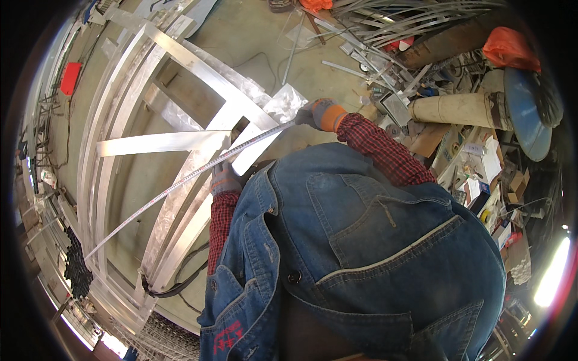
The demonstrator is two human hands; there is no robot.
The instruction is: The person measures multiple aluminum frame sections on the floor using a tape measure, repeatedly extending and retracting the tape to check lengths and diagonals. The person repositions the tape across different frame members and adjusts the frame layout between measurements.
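Observation:
A tape measure's long pale blade [180,182] stretches slantwise across a silvery metal frame [186,57] of straight and curved bars. At its upper right end my right hand [323,115], in a grey and orange work glove, is closed on the tape; any case is hidden in the grip. My left hand [226,180], gloved in grey, is right below the blade, beside a short flat bar [256,150] of the frame. Its fingertips are hidden there, so its hold does not show. Crumpled clear plastic film [285,103] wraps the frame's end close to my right hand.
Metal strips [385,21] and offcuts lie heaped at the far right. Beside them are an orange plastic bag [510,49], a pale cylinder [457,110] and a blue round disc [528,114]. A dark strap [174,291] hangs on the frame's near end. A red object [70,78] is at the left.

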